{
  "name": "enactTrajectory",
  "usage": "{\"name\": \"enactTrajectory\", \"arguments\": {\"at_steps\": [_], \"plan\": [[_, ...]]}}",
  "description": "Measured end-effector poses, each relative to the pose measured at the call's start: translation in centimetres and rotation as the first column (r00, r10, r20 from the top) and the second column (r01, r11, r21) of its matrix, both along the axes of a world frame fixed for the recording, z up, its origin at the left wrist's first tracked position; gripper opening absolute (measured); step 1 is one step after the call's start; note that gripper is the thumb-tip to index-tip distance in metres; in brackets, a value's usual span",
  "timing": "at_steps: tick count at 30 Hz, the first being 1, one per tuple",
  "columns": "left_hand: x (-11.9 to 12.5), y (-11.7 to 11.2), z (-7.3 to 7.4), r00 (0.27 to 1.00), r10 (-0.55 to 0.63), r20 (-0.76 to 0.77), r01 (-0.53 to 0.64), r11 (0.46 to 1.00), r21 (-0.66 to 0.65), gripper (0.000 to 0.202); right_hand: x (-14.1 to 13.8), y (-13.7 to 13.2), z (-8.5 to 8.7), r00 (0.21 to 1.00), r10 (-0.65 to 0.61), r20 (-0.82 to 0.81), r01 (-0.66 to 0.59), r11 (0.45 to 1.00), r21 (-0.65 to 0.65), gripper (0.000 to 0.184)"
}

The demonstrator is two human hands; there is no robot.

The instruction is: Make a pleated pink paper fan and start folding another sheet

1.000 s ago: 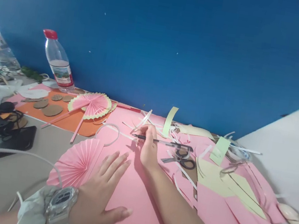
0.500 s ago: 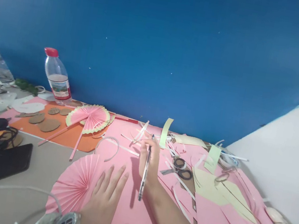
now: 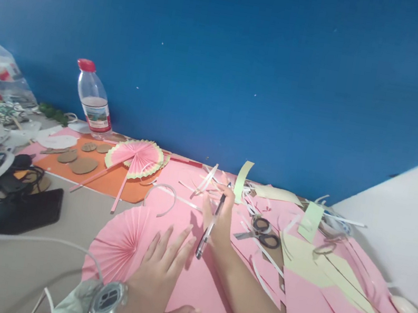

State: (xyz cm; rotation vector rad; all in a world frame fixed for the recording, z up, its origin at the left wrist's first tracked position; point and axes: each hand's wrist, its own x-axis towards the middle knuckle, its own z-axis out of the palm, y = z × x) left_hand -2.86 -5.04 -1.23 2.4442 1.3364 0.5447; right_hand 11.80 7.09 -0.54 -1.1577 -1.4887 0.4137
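Observation:
My left hand (image 3: pixel 162 271) lies flat, fingers spread, on a sheet of pink paper (image 3: pixel 203 310), with a clear watch (image 3: pixel 107 301) on its wrist. A pleated pink paper fan (image 3: pixel 113 247) is just left of its fingers. My right hand (image 3: pixel 222 217) holds a clear pen with a dark cap (image 3: pixel 209 231), tilted, its lower end pointing back toward me. The right fingertips are partly hidden behind the hand, near thin white paper strips (image 3: pixel 207 178); whether they touch them I cannot tell. Black-handled scissors (image 3: pixel 263 233) rest to the right of that hand.
A pink and yellow-green fan with sticks (image 3: pixel 140 158) lies on orange paper (image 3: pixel 136 192) with cardboard discs. Behind stands a red-capped bottle (image 3: pixel 96 100) against the blue wall (image 3: pixel 224 63). Cables and a black phone (image 3: pixel 40 208) are at left, paper scraps (image 3: pixel 307 264) at right.
The view has shifted, so the scene appears farther right and slightly higher. The pen has tilted more in my right hand. My left hand stays flat on the paper.

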Motion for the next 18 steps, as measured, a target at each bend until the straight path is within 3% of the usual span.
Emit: {"name": "enactTrajectory", "arguments": {"at_steps": [3,6,9,11,13,15,17,18], "plan": [[0.0,-0.3,-0.1,1.0,0.01,0.0,-0.01,1.0,-0.011,0.087,0.1,0.2,-0.1,0.999,0.036,-0.018,-0.037,0.999,-0.03,0.025],[0.0,-0.2,-0.2,1.0,0.024,0.016,-0.025,0.998,0.064,0.086,0.0,0.5,-0.1,0.996,0.081,-0.037,-0.083,0.995,-0.052,0.021],[-0.3,0.0,0.0,0.999,-0.036,0.011,0.035,0.995,0.095,0.094,-0.2,0.6,-0.1,0.992,0.113,-0.059,-0.116,0.991,-0.06,0.019],[-0.6,0.1,0.6,0.994,-0.103,0.025,0.102,0.994,0.049,0.098,-0.3,0.6,-0.1,0.989,0.131,-0.073,-0.135,0.989,-0.054,0.018],[-0.9,-0.1,1.4,0.979,-0.149,0.139,0.158,0.986,-0.058,0.093,-0.4,0.6,-0.1,0.986,0.147,-0.085,-0.151,0.988,-0.043,0.018],[-1.1,-0.2,2.6,0.932,-0.089,0.352,0.163,0.968,-0.189,0.077,-0.4,0.6,-0.1,0.983,0.155,-0.099,-0.159,0.987,-0.034,0.017],[-1.6,0.1,4.0,0.84,0.097,0.534,0.104,0.937,-0.333,0.058,-0.3,0.6,-0.1,0.981,0.156,-0.119,-0.16,0.987,-0.031,0.017],[-2.0,0.4,4.7,0.817,0.173,0.55,0.062,0.922,-0.382,0.049,-0.3,0.6,-0.1,0.979,0.154,-0.131,-0.159,0.987,-0.03,0.018]]}}
